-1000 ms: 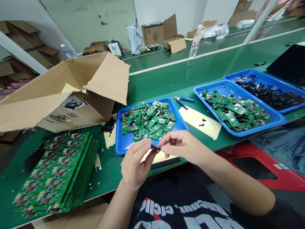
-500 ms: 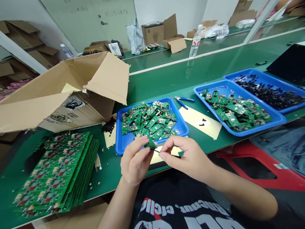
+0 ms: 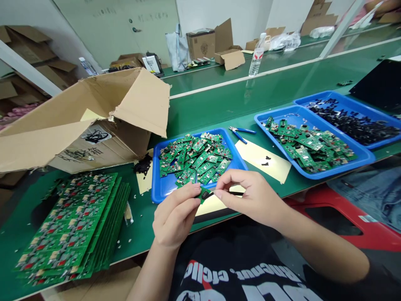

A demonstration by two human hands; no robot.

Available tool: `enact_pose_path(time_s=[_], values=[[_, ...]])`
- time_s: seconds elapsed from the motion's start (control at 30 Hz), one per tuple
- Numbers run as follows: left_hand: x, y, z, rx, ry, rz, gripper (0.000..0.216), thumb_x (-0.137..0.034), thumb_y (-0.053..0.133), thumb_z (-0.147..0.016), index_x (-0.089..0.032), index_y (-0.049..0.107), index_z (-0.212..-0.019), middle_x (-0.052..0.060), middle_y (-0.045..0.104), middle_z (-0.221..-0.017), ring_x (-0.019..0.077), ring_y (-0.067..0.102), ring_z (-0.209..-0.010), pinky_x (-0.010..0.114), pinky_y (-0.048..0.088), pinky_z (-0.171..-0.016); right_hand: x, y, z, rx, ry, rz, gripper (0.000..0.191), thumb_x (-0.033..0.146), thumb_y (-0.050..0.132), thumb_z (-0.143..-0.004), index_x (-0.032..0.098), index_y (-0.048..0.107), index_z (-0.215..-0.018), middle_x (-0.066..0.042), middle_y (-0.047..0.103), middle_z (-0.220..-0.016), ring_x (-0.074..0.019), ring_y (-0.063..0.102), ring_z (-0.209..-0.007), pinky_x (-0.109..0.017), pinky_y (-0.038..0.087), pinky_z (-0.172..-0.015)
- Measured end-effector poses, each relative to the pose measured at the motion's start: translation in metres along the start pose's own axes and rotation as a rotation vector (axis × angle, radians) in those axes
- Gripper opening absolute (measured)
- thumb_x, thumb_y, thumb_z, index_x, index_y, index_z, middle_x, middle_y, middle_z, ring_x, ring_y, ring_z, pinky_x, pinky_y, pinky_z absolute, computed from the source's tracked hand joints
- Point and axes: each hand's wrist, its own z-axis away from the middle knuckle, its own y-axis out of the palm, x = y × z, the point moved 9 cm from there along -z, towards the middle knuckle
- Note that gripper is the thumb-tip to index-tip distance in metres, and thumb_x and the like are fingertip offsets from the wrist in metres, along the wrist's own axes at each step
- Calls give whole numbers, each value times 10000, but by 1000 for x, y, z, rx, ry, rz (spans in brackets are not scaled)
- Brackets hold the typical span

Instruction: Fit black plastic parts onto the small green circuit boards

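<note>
My left hand (image 3: 177, 213) pinches a small green circuit board (image 3: 203, 193) by its end, just over the front edge of a blue tray. A dark part sits on that board, facing right. In my right hand (image 3: 247, 196), thumb and forefinger close on slim black tweezers (image 3: 236, 193), whose tip reaches left to the dark part. Whether the tip grips it or only touches it, I cannot tell. Behind both hands, the blue tray (image 3: 241, 164) holds a heap of loose small circuit boards (image 3: 197, 156).
A stack of green board panels (image 3: 72, 221) and an open cardboard box (image 3: 103, 146) stand left. Blue-handled cutters (image 3: 239, 136) lie near yellow paper (image 3: 275, 167) with black bits. To the right are another board tray (image 3: 338, 171) and a tray of black parts (image 3: 384, 144).
The held board has turned and dropped slightly, showing its dark part. My left hand has shifted a little left and down; my right hand has tilted, bringing the tweezers into clearer view.
</note>
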Motion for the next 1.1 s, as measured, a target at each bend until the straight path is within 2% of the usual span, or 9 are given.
enact_pose_path(time_s=[0.17, 0.43, 0.63, 0.73, 0.87, 0.97, 1.03, 1.1], values=[[-7, -2, -2, 42, 57, 28, 142, -21, 614, -743, -115, 616, -850, 92, 699, -903, 193, 672, -861, 361, 599, -754, -3, 1, -4, 99, 77, -2, 54, 151, 571, -722, 165, 570, -670, 17, 594, -641, -93, 545, -593, -201, 443, -554], [-14, -3, -9, 118, 88, 87, 152, -26, 619, -741, -117, 631, -862, 85, 708, -883, 205, 668, -884, 357, 601, -747, 11, 4, -7, 201, 38, 88, 79, 139, 566, -735, 163, 558, -660, 27, 585, -628, -82, 527, -587, -191, 431, -554], [-10, -5, -12, 142, 26, 281, 158, -26, 591, -766, -127, 634, -880, 69, 701, -869, 183, 676, -827, 335, 607, -720, 7, 10, -10, 327, 63, -30, 59, 191, 604, -735, 155, 581, -693, 19, 594, -650, -83, 538, -605, -193, 448, -562], [4, -5, -9, 67, -121, 412, 137, -100, 591, -796, -202, 641, -872, 29, 690, -852, 160, 673, -776, 324, 608, -684, 5, 22, -9, 431, 118, -230, 65, 203, 626, -720, 153, 586, -713, 26, 578, -635, -77, 541, -587, -189, 458, -549], [26, -1, -2, -184, -350, 611, 81, -206, 689, -737, -257, 645, -781, 2, 630, -835, 145, 648, -806, 302, 593, -692, 10, 34, -8, 446, 117, -456, 38, 160, 600, -739, 156, 567, -720, 37, 565, -617, -64, 554, -560, -185, 474, -551], [37, 7, 4, -317, -475, 736, 90, -233, 696, -733, -275, 641, -791, -8, 602, -900, 149, 618, -936, 360, 560, -820, 14, 31, -8, 342, 56, -432, 37, 163, 595, -754, 154, 567, -731, 35, 554, -617, -64, 537, -552, -181, 462, -533], [38, 9, 5, -349, -500, 699, 95, -219, 677, -751, -268, 644, -825, -1, 603, -944, 161, 591, -1005, 398, 509, -901, 16, 23, -8, 241, 1, -337, 39, 180, 593, -769, 154, 574, -746, 27, 557, -645, -69, 532, -578, -182, 455, -541], [35, 7, 5, -342, -487, 623, 123, -205, 660, -765, -250, 643, -878, 13, 621, -925, 164, 595, -984, 389, 498, -903, 21, 15, -7, 159, -72, -224, 34, 179, 582, -785, 158, 580, -758, 19, 573, -681, -77, 543, -625, -187, 463, -583]])
